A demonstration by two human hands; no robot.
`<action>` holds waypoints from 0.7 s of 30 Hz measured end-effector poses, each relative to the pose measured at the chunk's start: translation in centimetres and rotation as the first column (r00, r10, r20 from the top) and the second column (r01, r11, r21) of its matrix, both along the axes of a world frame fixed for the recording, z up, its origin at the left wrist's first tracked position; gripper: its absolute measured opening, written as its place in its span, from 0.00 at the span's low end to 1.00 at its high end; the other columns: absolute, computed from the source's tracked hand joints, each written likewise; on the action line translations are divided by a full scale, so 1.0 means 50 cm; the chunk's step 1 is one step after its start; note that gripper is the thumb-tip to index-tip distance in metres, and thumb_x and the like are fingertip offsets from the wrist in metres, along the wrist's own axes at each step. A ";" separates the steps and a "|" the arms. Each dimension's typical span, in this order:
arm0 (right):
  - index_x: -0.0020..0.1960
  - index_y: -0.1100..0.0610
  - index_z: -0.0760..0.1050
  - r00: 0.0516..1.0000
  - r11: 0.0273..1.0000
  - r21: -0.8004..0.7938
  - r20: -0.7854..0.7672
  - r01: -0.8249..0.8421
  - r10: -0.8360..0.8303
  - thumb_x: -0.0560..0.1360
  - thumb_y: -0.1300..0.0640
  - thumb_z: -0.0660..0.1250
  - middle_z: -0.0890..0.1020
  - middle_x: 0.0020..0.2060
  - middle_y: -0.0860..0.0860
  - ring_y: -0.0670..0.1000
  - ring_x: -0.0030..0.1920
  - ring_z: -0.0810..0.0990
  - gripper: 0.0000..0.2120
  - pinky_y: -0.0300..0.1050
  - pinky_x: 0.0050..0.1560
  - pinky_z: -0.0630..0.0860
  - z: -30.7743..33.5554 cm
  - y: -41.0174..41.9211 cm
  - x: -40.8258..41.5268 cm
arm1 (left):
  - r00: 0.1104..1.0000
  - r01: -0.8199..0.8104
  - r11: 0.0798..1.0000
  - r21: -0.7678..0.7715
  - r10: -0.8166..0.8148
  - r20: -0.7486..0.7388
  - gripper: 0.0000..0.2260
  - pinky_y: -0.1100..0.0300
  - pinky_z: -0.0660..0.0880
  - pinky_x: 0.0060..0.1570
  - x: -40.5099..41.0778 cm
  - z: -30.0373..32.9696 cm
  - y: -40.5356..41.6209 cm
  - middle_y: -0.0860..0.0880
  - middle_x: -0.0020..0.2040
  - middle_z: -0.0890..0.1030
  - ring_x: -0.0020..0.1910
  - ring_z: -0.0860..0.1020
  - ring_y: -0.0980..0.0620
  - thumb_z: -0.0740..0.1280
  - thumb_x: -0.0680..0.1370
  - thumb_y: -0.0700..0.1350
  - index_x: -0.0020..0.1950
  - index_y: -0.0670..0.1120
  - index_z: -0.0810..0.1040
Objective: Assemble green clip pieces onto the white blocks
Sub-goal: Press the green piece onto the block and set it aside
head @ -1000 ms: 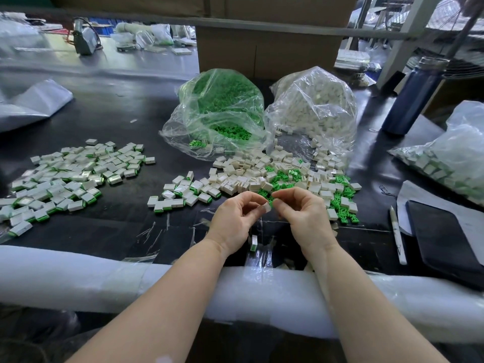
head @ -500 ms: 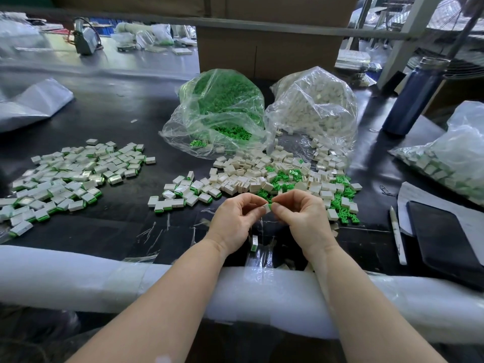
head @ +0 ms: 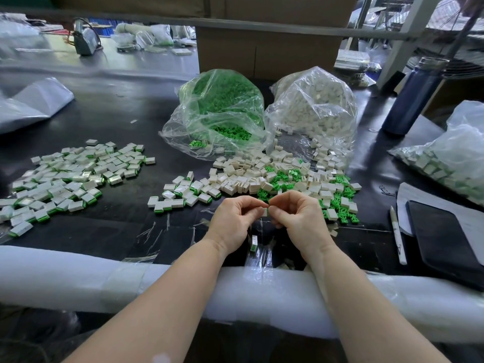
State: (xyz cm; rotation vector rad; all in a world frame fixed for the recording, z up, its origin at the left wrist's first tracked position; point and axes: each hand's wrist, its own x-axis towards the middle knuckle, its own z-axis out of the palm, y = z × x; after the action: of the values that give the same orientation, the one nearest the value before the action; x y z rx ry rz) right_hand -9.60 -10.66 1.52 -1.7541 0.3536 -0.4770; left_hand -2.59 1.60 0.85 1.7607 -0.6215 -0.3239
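Note:
My left hand and my right hand meet above the table's front, fingertips together, pinching one small white block between them. Whether a green clip is in the pinch is hidden by my fingers. Just beyond lies a loose heap of white blocks mixed with green clip pieces. A group of blocks with green edges lies left of that heap, and a wider spread of them at the far left. One block with a green end stands below my hands.
A clear bag of green clips and a clear bag of white blocks stand behind the heap. At right are a blue bottle, another bag of parts, a pen and a black phone. White foam padding lines the front edge.
Both hands stay in place above the table front; the fingertips have closed in tighter on the small white block.

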 end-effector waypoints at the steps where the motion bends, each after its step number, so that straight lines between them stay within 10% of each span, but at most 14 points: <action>1: 0.41 0.59 0.78 1.000 1.000 0.004 0.004 0.011 -0.011 0.71 0.69 0.69 0.81 0.32 0.54 0.47 0.30 0.77 0.07 0.39 0.34 0.78 0.000 0.000 0.001 | 1.000 -0.003 1.000 -0.006 0.003 0.000 0.05 0.55 0.76 0.56 0.000 0.000 0.000 0.49 0.43 0.83 0.47 0.80 0.50 0.68 0.76 0.38 0.45 0.47 0.82; 21: 0.39 0.59 0.77 1.000 1.000 0.016 -0.004 -0.004 0.004 0.72 0.70 0.68 0.81 0.30 0.53 0.45 0.29 0.79 0.08 0.36 0.32 0.78 0.003 0.006 0.000 | 0.999 -0.023 0.997 -0.072 0.020 -0.044 0.05 0.69 0.75 0.48 -0.001 0.006 -0.002 0.50 0.40 0.81 0.41 0.79 0.57 0.67 0.76 0.36 0.45 0.43 0.81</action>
State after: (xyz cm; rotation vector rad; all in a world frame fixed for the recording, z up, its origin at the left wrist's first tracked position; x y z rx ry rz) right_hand -9.58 -10.38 1.66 -1.7402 0.3560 -0.4662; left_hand -2.62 1.51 1.14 1.6852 -0.5765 -0.3194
